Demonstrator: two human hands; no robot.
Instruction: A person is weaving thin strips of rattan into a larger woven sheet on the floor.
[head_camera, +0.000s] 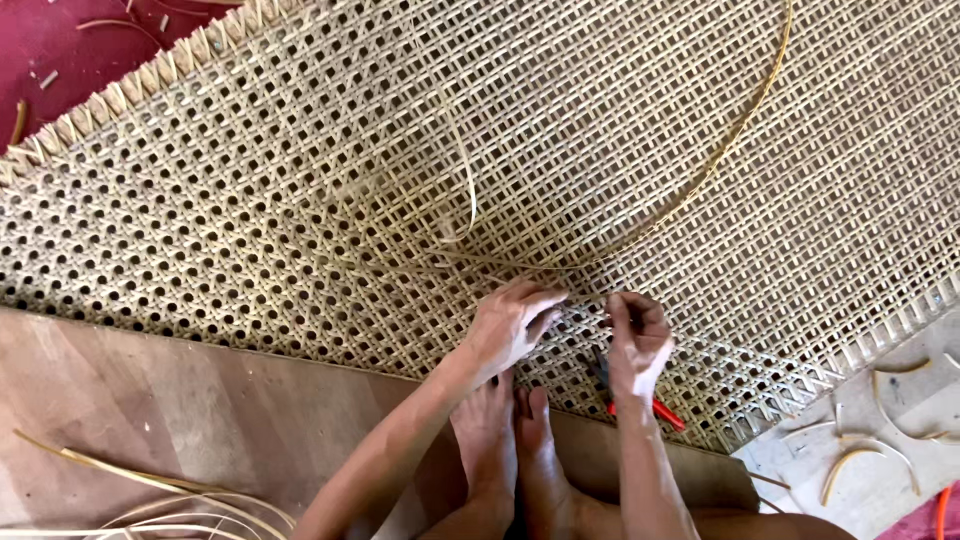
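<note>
We press our left hand (510, 325) flat on the woven cane panel (400, 180) while our right hand (637, 340) pinches a loose cane strand (700, 185) at the weave, best kept taut

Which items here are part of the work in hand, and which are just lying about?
In use: woven cane sheet; long loose cane strand arcing to the hands; left hand pressing the weave; right hand pinching at it; red-handled tool under that hand.

Lying about: curved cane offcuts; loose strips; scraps on red floor.
</note>
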